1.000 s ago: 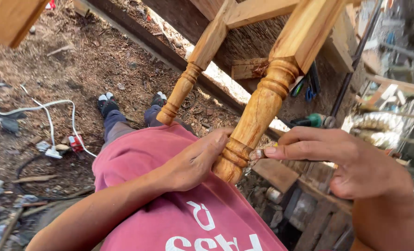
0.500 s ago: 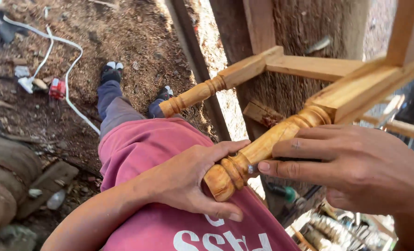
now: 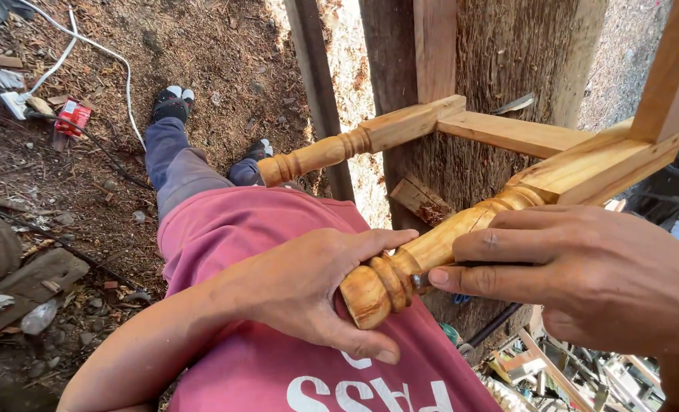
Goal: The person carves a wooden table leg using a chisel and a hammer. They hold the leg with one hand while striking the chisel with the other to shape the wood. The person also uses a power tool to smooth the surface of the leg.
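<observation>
- The left hand (image 3: 309,286) wraps round the foot of a turned, varnished, honey-coloured wooden furniture leg (image 3: 400,271); its grip is closed on the leg, fingers curled under the rounded end and thumb lying along the top
- The right hand (image 3: 576,278) comes in from the other side, with fingertips (image 3: 446,276) pressed against the ringed part of the same leg just above the foot; its grip is partly closed, bearing on the wood rather than fully round it, and whether something small is pinched there cannot be told
- The leg belongs to a pale square-railed wooden frame (image 3: 584,164) held up in the air, above the person's red printed shirt (image 3: 278,358) and in front of a rough dark timber post (image 3: 500,69)
- A second turned leg (image 3: 316,156) of the frame sticks out to the left, free of both hands
- Judged from its look, the piece is stiff, solid and fairly heavy; the glossy finish may be slippery, so the turned rings and the square upper block seem the surest holds
- Below lies bare dirt ground (image 3: 202,46) strewn with wood chips, with a white cable (image 3: 99,49) and a small red object (image 3: 72,117) well apart from the hands
</observation>
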